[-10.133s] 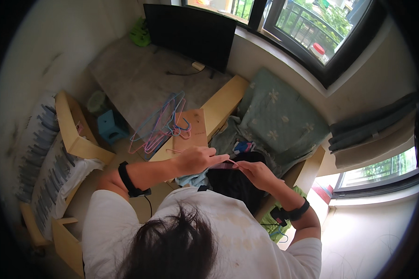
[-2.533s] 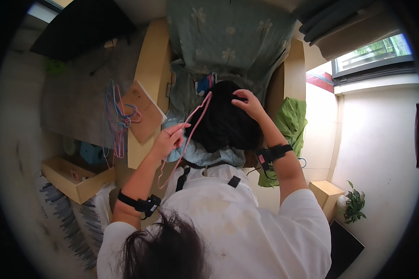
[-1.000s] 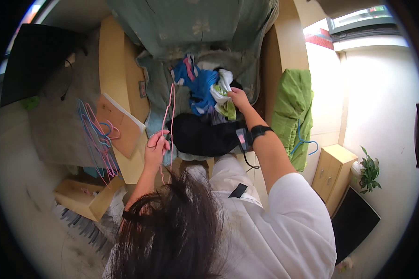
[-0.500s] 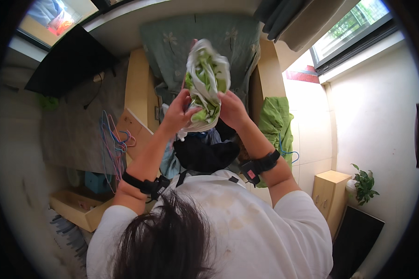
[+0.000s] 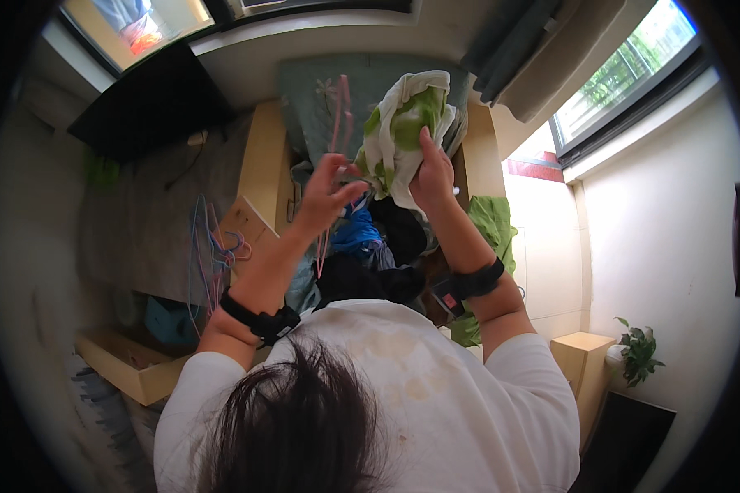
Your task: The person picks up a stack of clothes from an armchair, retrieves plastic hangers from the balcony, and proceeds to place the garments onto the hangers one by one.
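Observation:
A bunched white and green cloth garment (image 5: 404,119) hangs in the air at chest height, gripped along its right side by my right hand (image 5: 432,174). To its left, my left hand (image 5: 327,195) is closed on a thin pink hanger (image 5: 343,107). The hanger sticks up above the fingers, and more of it shows below the hand. A small gap separates my left fingertips from the garment's lower edge. Below both hands lies a pile of dark clothes (image 5: 358,278) with a bright blue piece of clothing (image 5: 355,232) among it.
Several coloured hangers (image 5: 210,255) lie at the left by a wooden board (image 5: 251,230). A green cloth (image 5: 492,222) is on the right. Ahead stands furniture under a grey-green cover (image 5: 304,82). An open drawer (image 5: 144,378) is lower left, a small cabinet (image 5: 582,357) lower right.
My left hand has let go of the garment and now holds the pink hanger apart from it. The garment has moved right, in my right hand alone. The view has shifted slightly.

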A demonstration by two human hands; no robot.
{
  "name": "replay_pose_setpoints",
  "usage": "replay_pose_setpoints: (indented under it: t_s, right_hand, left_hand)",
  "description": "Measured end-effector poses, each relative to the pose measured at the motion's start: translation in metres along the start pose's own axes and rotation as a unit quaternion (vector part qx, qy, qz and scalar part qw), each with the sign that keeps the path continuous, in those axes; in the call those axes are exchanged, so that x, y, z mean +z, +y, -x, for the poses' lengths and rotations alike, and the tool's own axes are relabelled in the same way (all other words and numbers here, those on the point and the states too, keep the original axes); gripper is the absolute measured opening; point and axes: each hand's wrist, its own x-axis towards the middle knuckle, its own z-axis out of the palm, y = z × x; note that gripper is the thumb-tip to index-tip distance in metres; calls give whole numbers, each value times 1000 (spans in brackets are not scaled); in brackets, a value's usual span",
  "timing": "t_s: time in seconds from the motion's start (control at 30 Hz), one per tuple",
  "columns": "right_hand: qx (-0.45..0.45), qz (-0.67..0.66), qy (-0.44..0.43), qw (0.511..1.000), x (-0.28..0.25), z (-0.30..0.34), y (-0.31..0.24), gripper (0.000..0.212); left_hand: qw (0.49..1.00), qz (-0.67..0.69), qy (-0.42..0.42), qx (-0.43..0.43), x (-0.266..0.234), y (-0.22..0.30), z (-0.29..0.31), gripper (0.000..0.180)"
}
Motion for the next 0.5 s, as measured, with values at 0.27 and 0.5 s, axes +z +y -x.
replay_pose_setpoints:
  t_s: [0.27, 0.5]
  right_hand:
    - [-31, 140, -98, 985, 28, 5, -15, 42]
    - [-146, 382, -15, 912, -46, -46, -58, 20]
  left_hand:
    - [998, -50, -14, 26, -13, 4, -17, 20]
    - [985, -33, 159, 54, -99, 66, -45, 12]
